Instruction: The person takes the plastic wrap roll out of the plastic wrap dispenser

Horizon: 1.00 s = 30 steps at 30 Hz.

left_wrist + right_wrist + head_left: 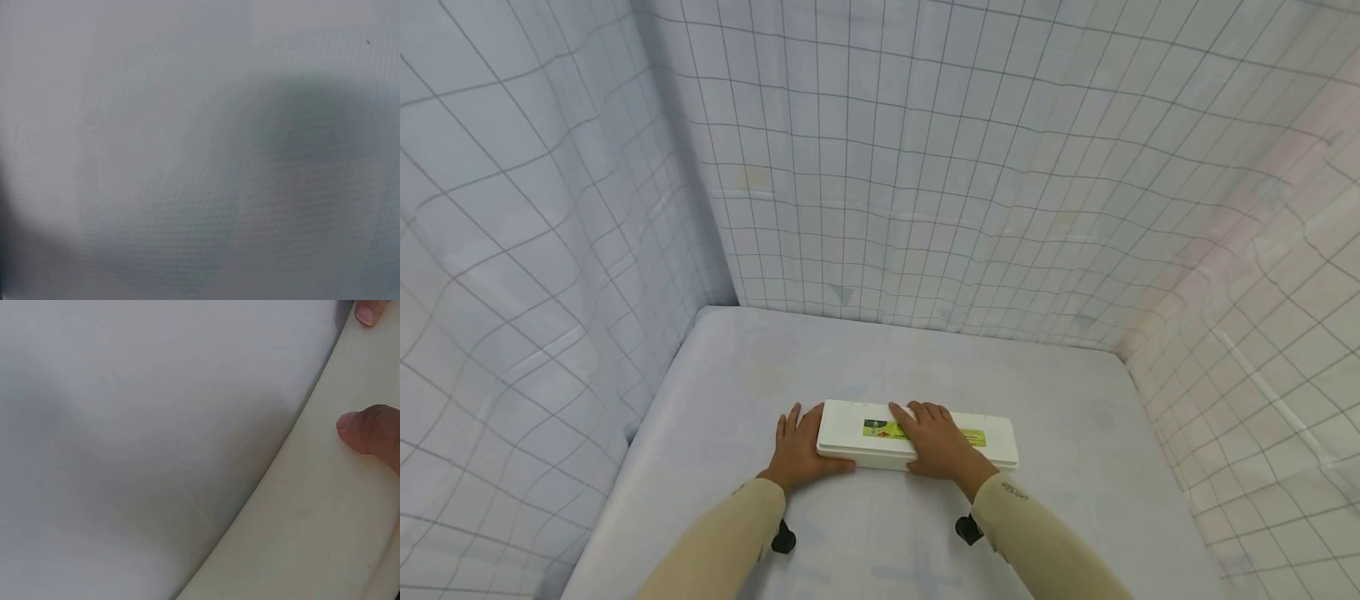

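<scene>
Beige sleeves enter from the near table edge. Left hand cups the white box's left end, fingers spread flat on the table. Right hand lies flat on its lid. Gridded curtains stand well behind the box; bare tabletop lies right of it.

A long, flat white box lies closed in the lower middle of the head view, its length running left to right, slightly tilted down to the right, with a green-yellow label on its lid.
</scene>
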Available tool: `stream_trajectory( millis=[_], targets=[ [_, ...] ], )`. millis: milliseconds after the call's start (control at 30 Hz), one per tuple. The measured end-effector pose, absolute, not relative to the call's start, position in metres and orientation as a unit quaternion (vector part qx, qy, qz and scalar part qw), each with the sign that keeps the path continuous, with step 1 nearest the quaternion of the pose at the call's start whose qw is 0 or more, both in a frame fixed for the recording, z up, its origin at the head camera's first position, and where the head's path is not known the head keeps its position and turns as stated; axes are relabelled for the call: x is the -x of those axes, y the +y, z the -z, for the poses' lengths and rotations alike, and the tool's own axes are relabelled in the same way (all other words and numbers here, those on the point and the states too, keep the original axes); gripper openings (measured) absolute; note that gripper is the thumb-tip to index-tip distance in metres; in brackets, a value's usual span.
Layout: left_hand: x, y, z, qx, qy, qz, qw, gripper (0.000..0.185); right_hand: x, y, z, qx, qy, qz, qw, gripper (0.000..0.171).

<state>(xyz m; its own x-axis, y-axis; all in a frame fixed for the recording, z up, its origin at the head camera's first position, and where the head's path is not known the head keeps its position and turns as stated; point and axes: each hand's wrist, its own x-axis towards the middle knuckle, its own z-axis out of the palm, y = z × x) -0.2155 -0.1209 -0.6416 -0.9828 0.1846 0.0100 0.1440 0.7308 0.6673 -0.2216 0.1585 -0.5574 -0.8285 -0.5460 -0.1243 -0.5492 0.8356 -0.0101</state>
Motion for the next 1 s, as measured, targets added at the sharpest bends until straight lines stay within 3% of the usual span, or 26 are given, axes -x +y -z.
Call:
stream_trajectory(
  millis=[400, 1000],
  targets=[
    [0.214, -0.121, 0.643, -0.089, 0.930, -0.357, 0.008, 0.119, 0.228, 0.152, 0.551, 0.269, 0.955, 0.012, 0.123, 0.104],
    [0.215, -0.122, 0.651, -0.095, 0.931, -0.353, -0.012, 0.116, 0.231, 0.152, 0.544, 0.267, 0.953, 0.013, 0.141, 0.106]
  ],
)
